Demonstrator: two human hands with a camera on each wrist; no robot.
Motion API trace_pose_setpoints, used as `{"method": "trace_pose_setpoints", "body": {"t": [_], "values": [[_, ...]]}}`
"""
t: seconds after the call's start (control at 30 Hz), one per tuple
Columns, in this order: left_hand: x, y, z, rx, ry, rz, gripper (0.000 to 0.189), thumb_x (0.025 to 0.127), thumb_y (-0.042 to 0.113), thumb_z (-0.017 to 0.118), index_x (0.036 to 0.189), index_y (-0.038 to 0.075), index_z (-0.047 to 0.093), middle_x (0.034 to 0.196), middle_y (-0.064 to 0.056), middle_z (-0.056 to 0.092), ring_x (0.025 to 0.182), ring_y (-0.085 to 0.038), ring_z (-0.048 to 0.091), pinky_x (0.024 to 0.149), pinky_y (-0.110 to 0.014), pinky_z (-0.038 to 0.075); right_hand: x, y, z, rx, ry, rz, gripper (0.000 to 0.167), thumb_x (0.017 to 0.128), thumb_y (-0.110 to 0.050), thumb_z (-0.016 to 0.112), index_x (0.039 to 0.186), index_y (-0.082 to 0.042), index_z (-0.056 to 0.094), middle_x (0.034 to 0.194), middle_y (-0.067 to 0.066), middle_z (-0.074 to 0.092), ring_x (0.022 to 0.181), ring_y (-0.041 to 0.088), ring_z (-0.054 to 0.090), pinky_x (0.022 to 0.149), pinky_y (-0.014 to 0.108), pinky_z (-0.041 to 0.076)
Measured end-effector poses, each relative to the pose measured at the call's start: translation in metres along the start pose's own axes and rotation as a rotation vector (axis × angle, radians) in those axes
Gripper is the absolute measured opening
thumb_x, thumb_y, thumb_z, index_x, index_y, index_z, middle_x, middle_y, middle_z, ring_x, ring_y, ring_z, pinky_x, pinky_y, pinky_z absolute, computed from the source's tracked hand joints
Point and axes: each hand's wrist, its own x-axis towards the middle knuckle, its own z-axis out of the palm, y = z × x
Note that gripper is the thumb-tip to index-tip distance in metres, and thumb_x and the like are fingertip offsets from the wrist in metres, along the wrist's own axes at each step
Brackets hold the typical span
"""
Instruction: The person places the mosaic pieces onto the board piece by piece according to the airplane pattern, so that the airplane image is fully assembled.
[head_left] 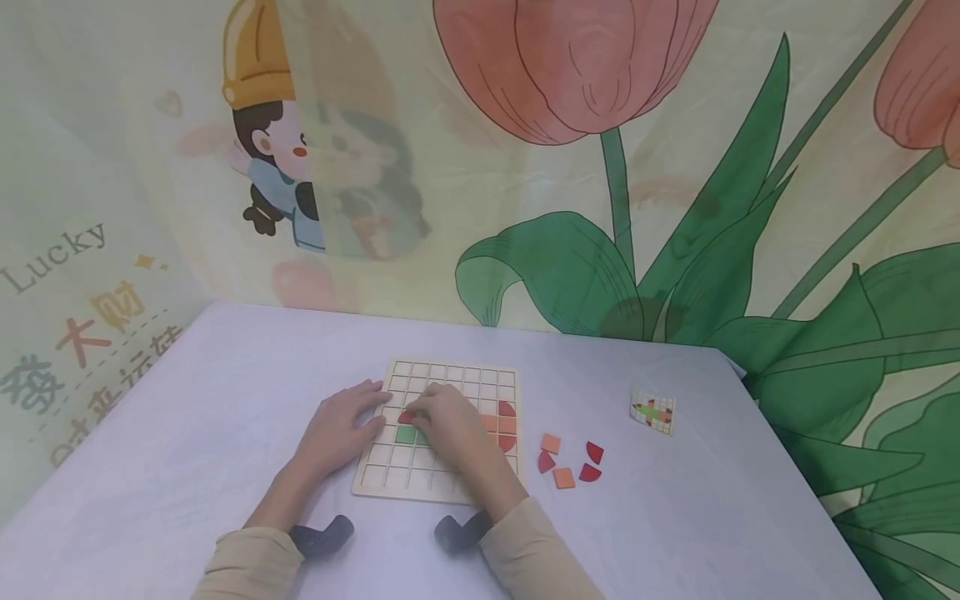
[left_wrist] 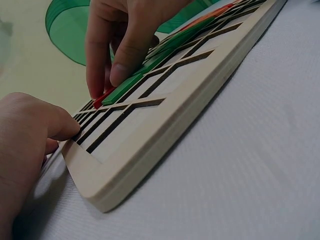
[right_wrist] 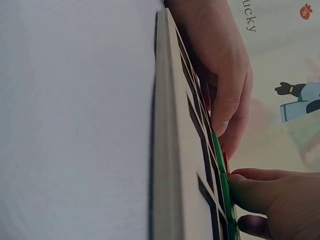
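Right-hand grip [head_left: 447,423] pinches a red piece [head_left: 407,417] over the grid board [head_left: 420,479] beside the green tile [head_left: 406,434], seemingly mid-placement, while from the left wrist the left hand [left_wrist: 27,145] steadies the board's edge, and the right wrist suggests seating it squarely comes next.

red piece [head_left: 407,416] mostly under right hand [head_left: 448,427], pattern card [head_left: 652,412] too small

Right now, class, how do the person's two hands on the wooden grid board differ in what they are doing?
The left hand rests at the wooden grid board's left edge, holding no piece; the right hand lies over the board's middle. The right hand's fingers touch a red piece beside a green tile; the left hand touches only the frame. Both contact the board.
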Motion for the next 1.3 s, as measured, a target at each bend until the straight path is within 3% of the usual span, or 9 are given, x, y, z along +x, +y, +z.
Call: {"method": "trace_pose_setpoints", "body": {"t": [0.37, 0.63, 0.97, 1.13, 1.3], "values": [[0.0, 0.0, -0.001, -0.001, 0.001, 0.006, 0.038, 0.089, 0.023, 0.058, 0.126, 0.012, 0.061, 0.141, -0.011, 0.051, 0.134, -0.036, 0.042, 0.11, -0.06, 0.03, -0.004, -0.004, -0.006, 0.035, -0.031, 0.065, 0.016, 0.09, -0.025, 0.065, 0.104, -0.027, 0.073, 0.099, -0.009, 0.06, 0.097, 0.009, 0.056, 0.089, 0.026, 0.052], [-0.001, 0.001, -0.001, 0.0, -0.006, -0.003, 0.039, 0.089, 0.023, 0.058, 0.126, 0.012, 0.061, 0.142, -0.01, 0.051, 0.135, -0.035, 0.041, 0.111, -0.06, 0.029, -0.004, -0.004, -0.002, 0.041, -0.013, 0.097, 0.017, 0.089, -0.038, 0.064, 0.101, -0.03, 0.073, 0.096, -0.012, 0.057, 0.091, 0.006, 0.054, 0.081, 0.024, 0.051], [-0.001, 0.003, -0.003, -0.009, -0.006, -0.002, 0.038, 0.09, 0.023, 0.058, 0.126, 0.012, 0.061, 0.142, -0.011, 0.05, 0.134, -0.037, 0.041, 0.111, -0.06, 0.028, 0.0, 0.001, -0.004, 0.034, -0.018, 0.107, 0.02, 0.091, -0.036, 0.062, 0.109, -0.032, 0.071, 0.102, -0.009, 0.059, 0.094, 0.008, 0.056, 0.083, 0.026, 0.052], [-0.001, 0.002, -0.003, -0.015, -0.007, -0.005, 0.038, 0.09, 0.023, 0.057, 0.126, 0.011, 0.061, 0.142, -0.011, 0.05, 0.135, -0.037, 0.041, 0.111, -0.06, 0.028, 0.001, 0.018, -0.023, 0.094, -0.023, 0.158, 0.025, 0.093, -0.035, 0.058, 0.115, -0.027, 0.069, 0.109, -0.004, 0.062, 0.102, 0.014, 0.06, 0.09, 0.032, 0.053], [-0.001, 0.002, -0.002, -0.015, -0.007, -0.011, 0.04, 0.089, 0.023, 0.057, 0.127, 0.011, 0.06, 0.142, -0.012, 0.05, 0.135, -0.036, 0.04, 0.111, -0.059, 0.029, -0.01, 0.048, -0.055, 0.224, 0.012, 0.25, 0.024, 0.092, -0.028, 0.062, 0.114, -0.021, 0.069, 0.106, 0.0, 0.063, 0.095, 0.017, 0.058, 0.081, 0.032, 0.053]]}}
